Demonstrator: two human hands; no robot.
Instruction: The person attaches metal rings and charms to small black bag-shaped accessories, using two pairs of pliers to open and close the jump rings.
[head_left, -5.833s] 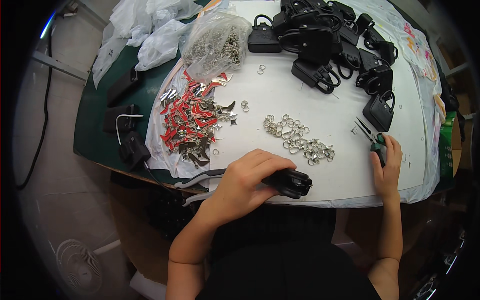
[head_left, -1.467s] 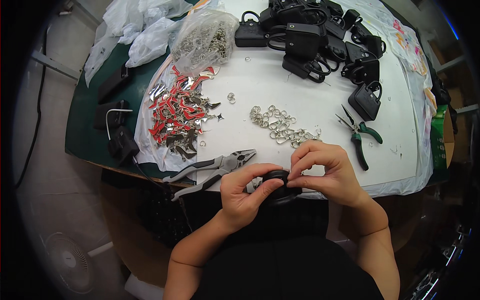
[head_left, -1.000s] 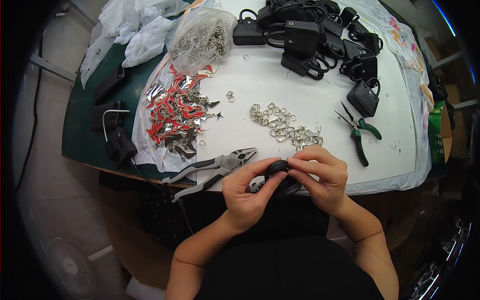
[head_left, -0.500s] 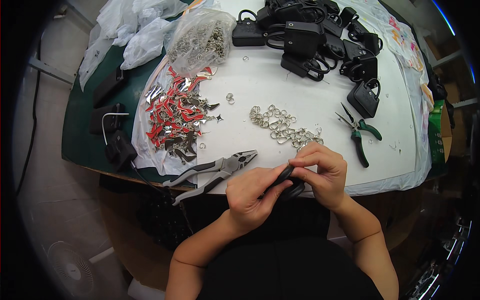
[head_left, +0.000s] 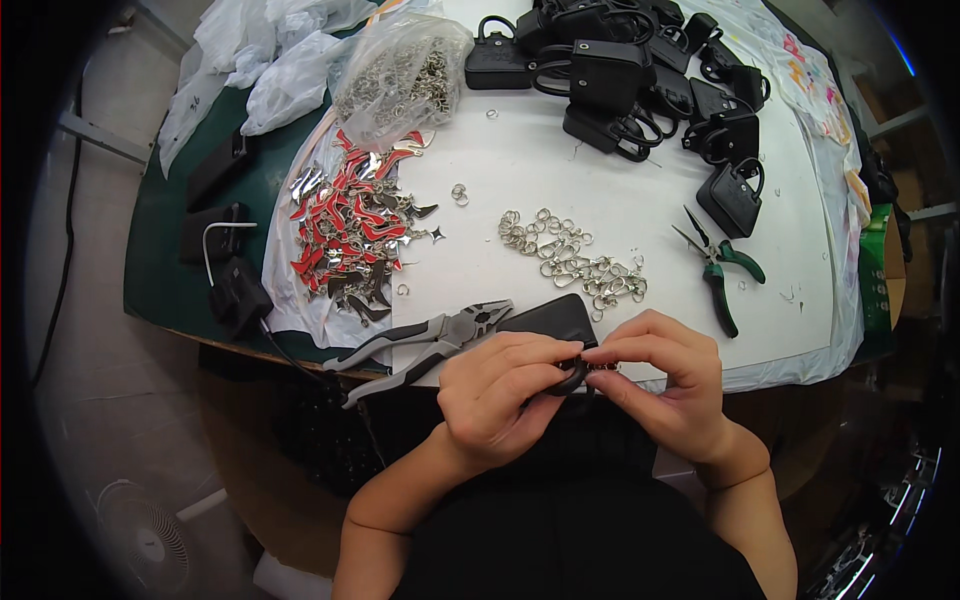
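Note:
At the near table edge I hold a small black handbag with its flat body lying away from me and its round handle toward me. My left hand is closed round the handle. The thumb and fingertips of my right hand pinch together right beside the handle, on a small dark reddish bit too tiny to name. Grey-handled pliers lie left of the bag, jaws slightly apart. Beyond my hands is a cluster of silver rings and clasps.
A heap of red, black and silver charms lies at left, below a clear bag of metal hardware. Black mini handbags pile up at the back right. Green-handled needle-nose pliers rest at right. White plastic bags sit at far left.
The handbag has turned so that its flat body now shows beyond my left hand. My right hand has shifted slightly right and nearer, its fingertips still pinched.

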